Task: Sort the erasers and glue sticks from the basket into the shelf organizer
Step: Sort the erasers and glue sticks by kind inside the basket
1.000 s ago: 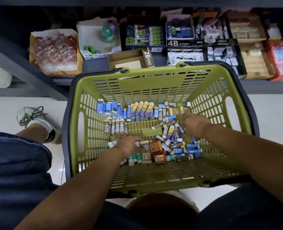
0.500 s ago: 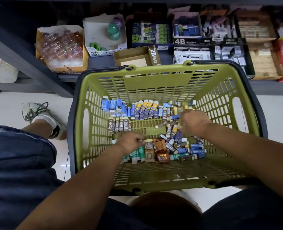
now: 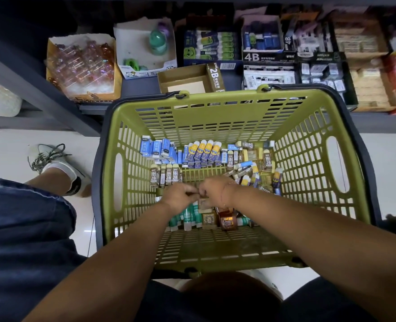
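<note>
Head view: inside the green basket (image 3: 145, 126), left hand (image 3: 180, 197) and right hand (image 3: 216, 190) meet, fingers curled, near the 2B erasers (image 3: 166, 177); whether they pinch anything, I cannot tell.

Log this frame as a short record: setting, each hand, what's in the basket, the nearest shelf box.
Setting: green slatted plastic basket in front of a dark shelf of stationery boxes
Left hand: inside basket, fingers curled, fingertips meeting the other hand's
Right hand: inside basket, fingers curled; any item pinched is too small to tell
Basket contents: blue-wrapped erasers back left; row of brown 2B erasers nearer the person; green-and-white glue sticks under the hands
Nearest shelf box: open brown cardboard 2B box, just behind the basket rim
</note>
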The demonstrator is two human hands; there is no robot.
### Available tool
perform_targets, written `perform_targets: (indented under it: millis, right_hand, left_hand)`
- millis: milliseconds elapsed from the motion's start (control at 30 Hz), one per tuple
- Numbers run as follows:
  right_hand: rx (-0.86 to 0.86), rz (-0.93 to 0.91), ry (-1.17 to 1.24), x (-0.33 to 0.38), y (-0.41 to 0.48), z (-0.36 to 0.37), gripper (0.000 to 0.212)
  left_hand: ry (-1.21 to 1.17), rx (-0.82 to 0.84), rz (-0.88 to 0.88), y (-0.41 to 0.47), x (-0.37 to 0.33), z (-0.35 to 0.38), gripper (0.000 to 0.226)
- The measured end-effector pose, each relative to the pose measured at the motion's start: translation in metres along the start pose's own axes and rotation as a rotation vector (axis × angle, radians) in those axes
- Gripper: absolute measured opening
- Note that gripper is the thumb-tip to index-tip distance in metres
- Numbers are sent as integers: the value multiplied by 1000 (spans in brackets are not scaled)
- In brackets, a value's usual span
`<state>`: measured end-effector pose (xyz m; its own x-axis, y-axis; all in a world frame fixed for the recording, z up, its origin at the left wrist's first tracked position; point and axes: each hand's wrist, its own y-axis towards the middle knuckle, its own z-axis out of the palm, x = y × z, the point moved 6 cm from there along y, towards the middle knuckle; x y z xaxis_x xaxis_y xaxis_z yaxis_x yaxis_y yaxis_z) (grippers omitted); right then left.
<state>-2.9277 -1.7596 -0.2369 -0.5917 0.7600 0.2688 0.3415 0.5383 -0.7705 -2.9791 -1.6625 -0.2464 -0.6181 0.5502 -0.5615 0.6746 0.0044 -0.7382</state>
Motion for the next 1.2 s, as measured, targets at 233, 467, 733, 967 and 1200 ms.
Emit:
perform_targets:
  millis: [233,467,733,967,1200]
  right_hand:
    - [-531,490,243,-133,-40,-42,35]
    - [-377,447,-91,-168,-36,-19,76]
    - [-386,391,221,-173,-37,-18,62]
    - [-426,203,579,-151,-45,-48,47]
    - [-388,147,492,-112,-46,-57,52]
  left_hand:
    - [52,41,-7,-1,-1,6,25]
    - [35,52,-7,3,0,8,27]
    - [11,63,-20,4,1,9,28]
    - [-9,73,-37,2,1,7,33]
    - [-61,50,-82,0,0,4,44]
